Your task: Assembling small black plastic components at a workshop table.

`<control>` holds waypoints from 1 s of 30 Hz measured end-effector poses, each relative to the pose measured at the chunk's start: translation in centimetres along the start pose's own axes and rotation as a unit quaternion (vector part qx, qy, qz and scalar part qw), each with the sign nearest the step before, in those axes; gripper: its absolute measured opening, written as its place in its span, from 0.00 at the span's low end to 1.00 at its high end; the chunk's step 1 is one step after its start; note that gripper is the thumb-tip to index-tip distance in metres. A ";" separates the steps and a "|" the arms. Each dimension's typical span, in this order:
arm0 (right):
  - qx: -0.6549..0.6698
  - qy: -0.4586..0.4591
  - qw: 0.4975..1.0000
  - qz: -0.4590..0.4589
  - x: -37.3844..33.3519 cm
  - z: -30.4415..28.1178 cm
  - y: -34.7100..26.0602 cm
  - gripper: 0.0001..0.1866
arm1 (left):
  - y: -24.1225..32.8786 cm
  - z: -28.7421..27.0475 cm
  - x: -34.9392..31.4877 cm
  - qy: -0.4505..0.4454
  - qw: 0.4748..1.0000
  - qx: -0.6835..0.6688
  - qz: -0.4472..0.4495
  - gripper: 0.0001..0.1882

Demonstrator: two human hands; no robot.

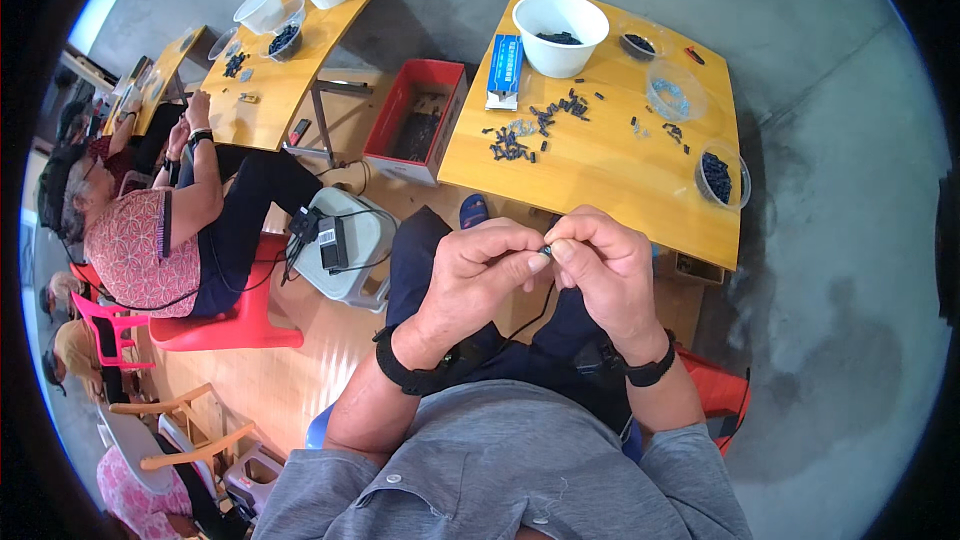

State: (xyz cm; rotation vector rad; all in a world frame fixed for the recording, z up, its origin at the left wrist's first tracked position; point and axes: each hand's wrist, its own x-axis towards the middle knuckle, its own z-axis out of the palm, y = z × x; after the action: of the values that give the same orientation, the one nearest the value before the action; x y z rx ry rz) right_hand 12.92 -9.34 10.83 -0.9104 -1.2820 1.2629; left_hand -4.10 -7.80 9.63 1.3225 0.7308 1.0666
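Observation:
My left hand and my right hand meet above my lap, just off the table's near edge. Both are closed in a pinch on a small dark plastic piece, mostly covered by the fingertips. On the yellow table ahead lies a scattered heap of black pieces, with small clear pieces beside it. A tall white tub holds more dark pieces. Along the right side stand round clear tubs: one with black pieces, one with pale bluish pieces.
A blue box stands beside the white tub, and a red-handled tool lies at the far right. Left of the table are a red crate and a grey stool with a black adapter and cables. Another person sits working farther left.

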 end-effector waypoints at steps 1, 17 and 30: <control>-0.063 0.003 0.997 -0.038 0.1 0.0 0.0 0.03 | 0.0 0.1 0.0 0.002 1.000 -0.001 -0.016 0.03; -0.303 -0.002 0.920 -0.248 -0.2 0.6 0.7 0.06 | -1.2 0.4 -1.3 0.034 0.991 -0.081 -0.101 0.04; -0.324 -0.057 0.906 -0.267 -1.1 0.1 0.4 0.03 | -1.1 0.3 -2.7 0.005 0.994 -0.066 -0.088 0.04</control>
State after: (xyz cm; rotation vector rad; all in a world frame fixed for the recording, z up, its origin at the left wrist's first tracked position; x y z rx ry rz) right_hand 12.89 -10.32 10.26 -0.8453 -1.9391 0.4529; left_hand -4.61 -10.30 8.17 1.1183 0.7576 0.9635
